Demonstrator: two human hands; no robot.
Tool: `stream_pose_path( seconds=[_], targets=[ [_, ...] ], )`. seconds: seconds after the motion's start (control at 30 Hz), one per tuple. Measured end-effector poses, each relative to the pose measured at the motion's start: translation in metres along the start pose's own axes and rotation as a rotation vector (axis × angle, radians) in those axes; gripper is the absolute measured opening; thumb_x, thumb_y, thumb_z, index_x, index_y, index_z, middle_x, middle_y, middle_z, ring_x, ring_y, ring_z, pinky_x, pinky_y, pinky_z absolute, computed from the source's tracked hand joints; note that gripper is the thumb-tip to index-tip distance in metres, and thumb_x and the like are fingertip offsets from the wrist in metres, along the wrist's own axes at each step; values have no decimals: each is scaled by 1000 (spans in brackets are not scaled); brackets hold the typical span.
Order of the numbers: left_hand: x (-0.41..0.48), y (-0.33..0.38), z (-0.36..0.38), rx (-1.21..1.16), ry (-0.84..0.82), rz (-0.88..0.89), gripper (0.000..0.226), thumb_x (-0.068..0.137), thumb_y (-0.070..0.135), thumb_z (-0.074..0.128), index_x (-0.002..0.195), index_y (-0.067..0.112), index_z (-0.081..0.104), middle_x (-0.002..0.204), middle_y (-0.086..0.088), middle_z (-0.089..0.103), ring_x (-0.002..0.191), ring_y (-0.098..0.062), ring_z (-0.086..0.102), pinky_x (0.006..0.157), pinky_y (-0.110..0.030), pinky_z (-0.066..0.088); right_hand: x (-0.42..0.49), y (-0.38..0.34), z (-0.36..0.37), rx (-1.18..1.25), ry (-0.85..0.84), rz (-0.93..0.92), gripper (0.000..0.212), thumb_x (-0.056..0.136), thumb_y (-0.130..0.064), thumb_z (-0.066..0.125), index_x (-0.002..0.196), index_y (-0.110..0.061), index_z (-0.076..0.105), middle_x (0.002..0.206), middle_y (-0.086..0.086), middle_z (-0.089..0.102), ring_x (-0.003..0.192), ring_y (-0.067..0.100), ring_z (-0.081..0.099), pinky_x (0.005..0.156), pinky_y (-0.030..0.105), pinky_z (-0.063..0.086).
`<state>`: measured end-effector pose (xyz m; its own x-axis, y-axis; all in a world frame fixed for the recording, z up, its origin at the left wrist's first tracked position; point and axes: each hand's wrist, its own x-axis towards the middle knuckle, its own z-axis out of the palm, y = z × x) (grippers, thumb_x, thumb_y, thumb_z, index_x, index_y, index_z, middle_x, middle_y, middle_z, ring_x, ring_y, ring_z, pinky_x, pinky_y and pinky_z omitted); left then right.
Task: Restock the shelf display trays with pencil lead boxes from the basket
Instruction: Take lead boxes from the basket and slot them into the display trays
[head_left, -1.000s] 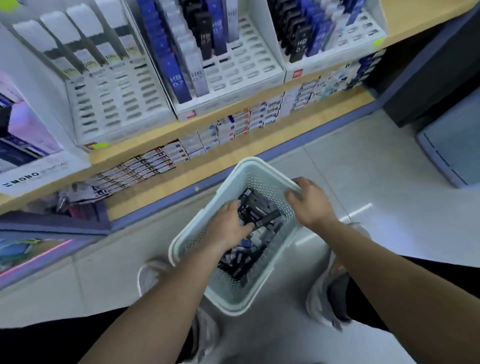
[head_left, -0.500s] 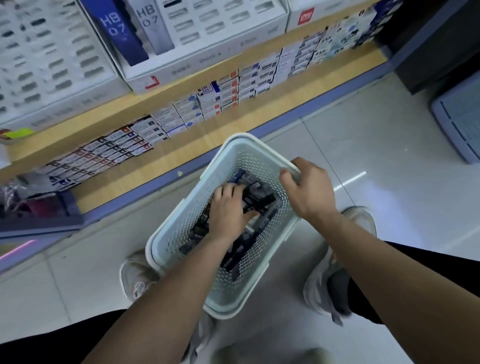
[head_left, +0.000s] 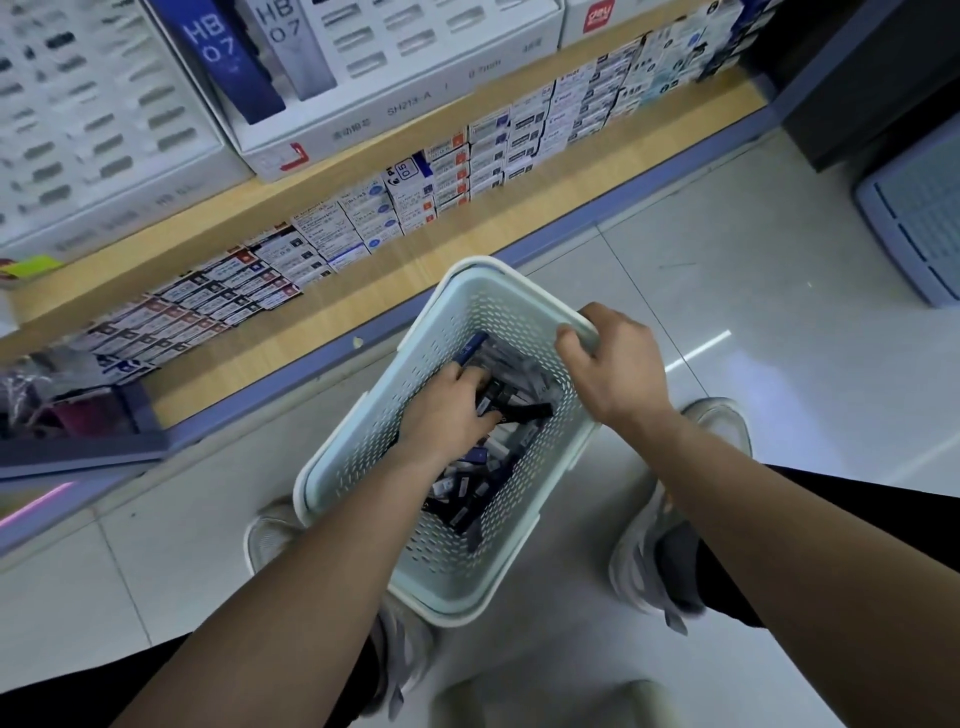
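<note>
Basket (head_left: 363, 457), lower centre: many pencil lead boxes (head_left: 462, 488) remain. Left hand (head_left: 447, 410): fingers curled round some. Right hand (head_left: 618, 364): grips basket rim. Display trays (head_left: 104, 228), upper left: slots mostly unfilled.

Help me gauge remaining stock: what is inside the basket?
Dark and blue pencil lead boxes lie heaped in the basket; the left hand rests among them. Boxes under that hand are covered.

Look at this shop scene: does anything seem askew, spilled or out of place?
Only the small dark pencil lead boxes look disorderly: they lie jumbled at all angles inside the pale green perforated plastic basket, where the left hand grasps some. Nothing has spilled onto the pale tiled floor.
</note>
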<state>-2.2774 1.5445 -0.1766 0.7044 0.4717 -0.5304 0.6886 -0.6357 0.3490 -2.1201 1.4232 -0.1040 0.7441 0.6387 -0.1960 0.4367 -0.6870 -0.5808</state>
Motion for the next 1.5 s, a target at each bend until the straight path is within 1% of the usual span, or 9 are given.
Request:
stream_pose_path(
  seconds=[0.13,0.23,0.3,0.67,0.87,1.03,1.2,1.33,1.5],
  targets=[
    [-5,-6,-3,59,46,109,62,85,51,72,137,27,50,131,1,44,123,-21,48,92,-37,51,-1,0,1,2,8,6,25,94,-33,51,74,-20,43,64,-3,43,57,16,41,48,25,24],
    [3,0,-3,37,76,180,98,79,55,76,155,20,27,156,-1,30,143,-21,32,112,-38,36,-1,-1,1,8,8,8,25,94,-33,51,74,-20,43,64,-3,43,58,17,41,48,25,25],
    [10,6,0,70,31,237,111,73,60,77,158,21,17,162,-1,20,149,-21,21,118,-40,27,-1,0,1,2,9,8,25,94,-34,51,75,-19,44,66,-2,44,60,19,43,49,25,25],
    [17,1,13,275,103,287,85,78,65,70,145,23,39,136,-6,38,126,-26,37,104,-39,38,0,3,3,-4,27,1,25,94,-35,51,77,-17,49,68,2,49,62,21,46,49,26,26],
    [20,4,10,285,72,336,75,79,59,72,135,17,45,136,-3,51,125,-24,45,101,-37,37,0,3,4,2,31,6,25,93,-35,51,78,-16,52,71,4,52,64,24,48,50,28,26],
    [21,10,10,377,4,371,73,84,59,66,140,17,44,141,-7,45,130,-28,41,104,-40,35,1,2,5,-4,32,6,25,94,-35,51,79,-15,52,70,2,51,63,23,48,49,27,26],
    [25,14,10,332,-38,373,66,87,51,68,137,17,43,140,-7,50,132,-27,41,104,-40,35,1,2,4,-3,32,6,26,94,-34,52,77,-15,51,68,1,49,62,23,47,49,26,27],
    [28,14,6,341,-123,380,71,90,55,62,146,18,38,145,-9,46,134,-30,42,105,-42,37,1,2,4,-7,28,-2,28,94,-35,51,78,-12,52,69,3,51,63,24,49,49,27,29],
    [28,9,4,229,-208,351,71,89,55,63,144,15,42,143,-11,47,132,-30,41,106,-42,42,1,1,3,-9,22,-4,27,94,-35,51,77,-15,51,67,-1,48,61,20,46,48,26,28]
  ],
)
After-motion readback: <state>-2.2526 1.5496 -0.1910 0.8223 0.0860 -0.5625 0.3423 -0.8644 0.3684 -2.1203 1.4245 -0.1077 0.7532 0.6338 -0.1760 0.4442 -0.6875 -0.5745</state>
